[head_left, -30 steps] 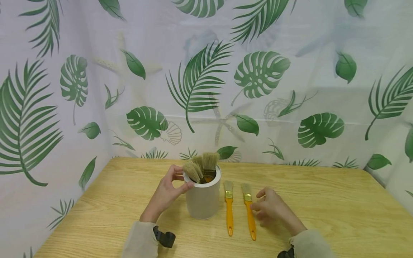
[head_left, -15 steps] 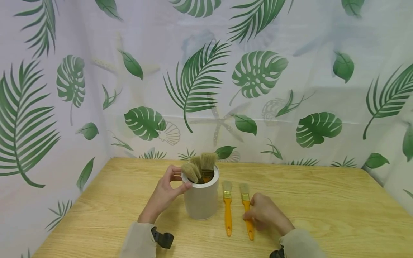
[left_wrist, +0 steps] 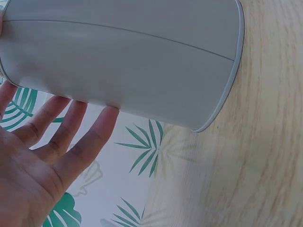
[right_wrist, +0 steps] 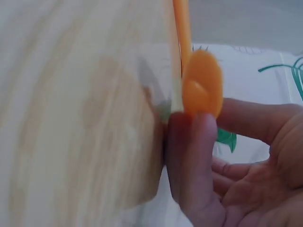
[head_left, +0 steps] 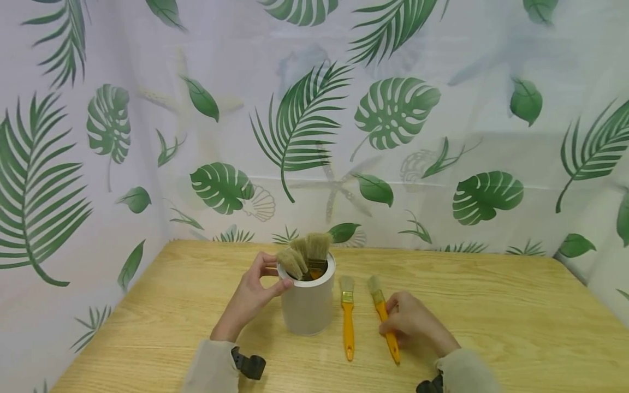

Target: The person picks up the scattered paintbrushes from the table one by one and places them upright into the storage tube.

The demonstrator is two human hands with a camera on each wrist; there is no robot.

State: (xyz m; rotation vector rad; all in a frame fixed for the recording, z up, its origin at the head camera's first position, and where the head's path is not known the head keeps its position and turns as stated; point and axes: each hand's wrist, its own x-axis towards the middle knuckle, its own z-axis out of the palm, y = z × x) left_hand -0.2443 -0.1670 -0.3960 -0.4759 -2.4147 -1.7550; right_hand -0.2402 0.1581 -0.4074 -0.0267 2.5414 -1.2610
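Note:
A white can [head_left: 307, 308] stands upright on the table, several paintbrushes [head_left: 319, 246] in it with bristles up. My left hand [head_left: 250, 295] grips the can by its left side, thumb at the rim. In the left wrist view, fingertips [left_wrist: 109, 113] touch the can's grey wall. With thumb and fingers my right hand [head_left: 413, 322] pinches the orange handle of a paintbrush [head_left: 383, 314], which slants over the table. The right wrist view shows the handle end [right_wrist: 203, 85] close up between finger and thumb. Another orange-handled paintbrush [head_left: 348, 322] lies between the can and the right hand.
The wooden table [head_left: 516, 305] runs back to a white curtain [head_left: 422, 213] printed with green leaves. The curtain also hangs along the left and right sides. Both wrists carry a black strap with a small camera, the left camera [head_left: 253, 367] beside the sleeve.
My right hand has come in to the right-hand paintbrush and taken hold of its handle. The brush has tilted, its handle end swinging right. The left hand stays on the can.

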